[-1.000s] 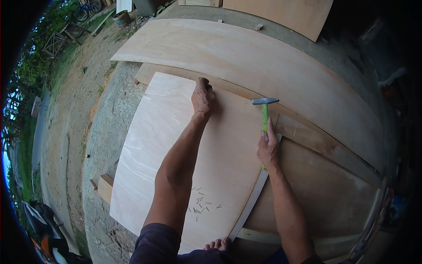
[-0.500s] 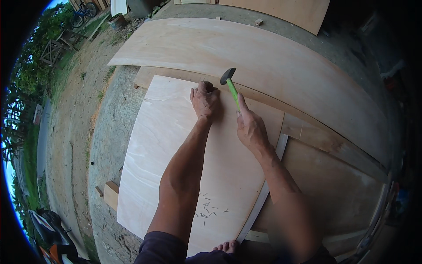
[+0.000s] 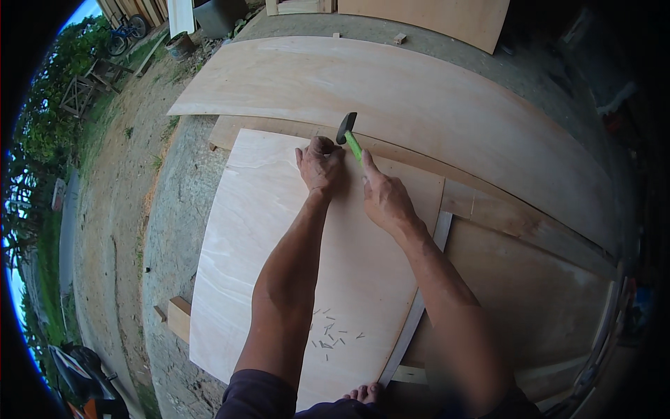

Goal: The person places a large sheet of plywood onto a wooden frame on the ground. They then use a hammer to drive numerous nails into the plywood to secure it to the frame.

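My right hand (image 3: pixel 386 199) grips the green handle of a hammer (image 3: pixel 354 145). Its dark metal head is just above and right of my left hand (image 3: pixel 322 166), near the far edge of a pale plywood sheet (image 3: pixel 258 223). The left hand rests on that sheet with thumb and fingers pinched together; whatever is between them is too small and hidden to make out. Several loose nails (image 3: pixel 328 342) lie scattered on the near part of the plywood, beside my left forearm.
Beyond lies a long curved-looking plywood sheet (image 3: pixel 412 91). A wooden frame (image 3: pixel 502 208) with a recessed panel is at the right. Small wood blocks (image 3: pixel 179 318) sit on the concrete at the left. My bare toes (image 3: pixel 363 394) touch the sheet's near edge. A motorcycle (image 3: pixel 87 377) stands lower left.
The hammer and my right hand have moved left, bringing the hammer head closer to my left hand. My left hand keeps its place on the plywood; the view has shifted slightly.
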Available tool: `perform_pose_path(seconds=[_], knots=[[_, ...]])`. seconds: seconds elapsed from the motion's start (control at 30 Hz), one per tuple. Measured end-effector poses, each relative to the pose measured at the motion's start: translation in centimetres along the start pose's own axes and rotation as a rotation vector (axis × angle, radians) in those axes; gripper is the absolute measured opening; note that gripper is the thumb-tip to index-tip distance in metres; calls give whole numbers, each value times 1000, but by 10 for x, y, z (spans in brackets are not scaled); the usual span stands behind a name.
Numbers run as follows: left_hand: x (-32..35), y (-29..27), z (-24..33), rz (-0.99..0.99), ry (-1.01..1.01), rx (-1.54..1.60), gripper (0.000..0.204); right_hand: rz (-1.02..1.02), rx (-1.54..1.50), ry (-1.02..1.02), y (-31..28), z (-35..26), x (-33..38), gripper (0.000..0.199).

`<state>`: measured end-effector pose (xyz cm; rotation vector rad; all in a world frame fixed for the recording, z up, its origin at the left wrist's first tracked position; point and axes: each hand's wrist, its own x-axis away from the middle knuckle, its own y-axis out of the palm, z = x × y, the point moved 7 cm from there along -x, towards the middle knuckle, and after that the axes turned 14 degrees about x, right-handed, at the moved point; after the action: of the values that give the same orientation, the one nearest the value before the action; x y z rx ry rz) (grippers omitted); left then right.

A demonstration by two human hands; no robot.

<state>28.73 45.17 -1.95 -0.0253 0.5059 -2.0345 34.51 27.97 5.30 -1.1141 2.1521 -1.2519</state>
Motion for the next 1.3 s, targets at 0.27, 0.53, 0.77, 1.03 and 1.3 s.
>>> perform_pose_path(seconds=[0.27, 0.53, 0.77, 1.03, 1.3], knots=[[-1, 2, 1, -28, 26, -16, 24, -111, 27, -22, 13, 18, -3, 65], [6, -5, 11, 3, -31, -5, 43, 33, 60, -25, 0, 9, 3, 63], [6, -3, 6, -55, 0, -3, 49, 14, 74, 9, -5, 8, 14, 62], [1, -26, -5, -82, 53, 43, 43, -21, 186, -33, 14, -6, 10, 64], [128, -125, 20, -413, -415, 86, 36, -125, 204, 60, 32, 32, 25, 67]])
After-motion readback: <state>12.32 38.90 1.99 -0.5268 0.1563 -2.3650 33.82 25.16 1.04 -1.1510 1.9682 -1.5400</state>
